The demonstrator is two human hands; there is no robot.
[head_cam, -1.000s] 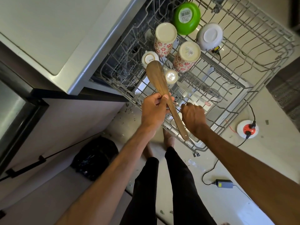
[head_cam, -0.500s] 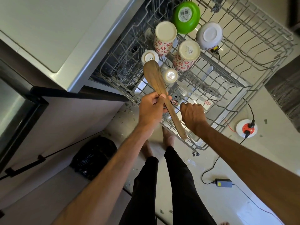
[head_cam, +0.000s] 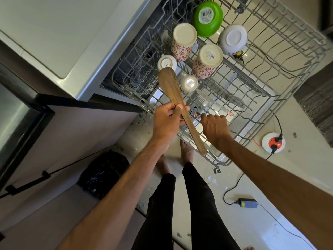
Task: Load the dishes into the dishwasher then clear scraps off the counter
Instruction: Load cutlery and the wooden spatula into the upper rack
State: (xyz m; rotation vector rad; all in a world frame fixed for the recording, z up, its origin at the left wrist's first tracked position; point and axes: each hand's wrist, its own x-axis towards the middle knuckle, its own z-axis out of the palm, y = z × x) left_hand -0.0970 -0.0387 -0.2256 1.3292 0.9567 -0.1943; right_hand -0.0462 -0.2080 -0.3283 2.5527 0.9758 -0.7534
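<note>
The left hand sits at the centre of the frame with its fingers and thumb wrapped round the wooden spatula, gripping it where the blade narrows into the handle. The blade points toward the top of the frame, over the pulled-out dishwasher rack, and the handle end slants down and to the right across the rack's near edge. Just to the right of it, the right hand is knuckles-up with its fingers curled down at the rack wires beside a fork lying there (whether they grip a wire, cutlery or nothing is hidden by the back of the hand).

Upside down in the rack, toward the top centre, stand a green bowl, a white bowl to its right, and two cups with a red flower pattern. A small white cup is just above the spatula's tip, and a small shiny cup just to the right of the blade.

The pale counter fills the upper left. On the floor lie a black bag at lower left, a round socket at the right and a power adapter below it, with small scraps scattered near the rack's lower left corner
</note>
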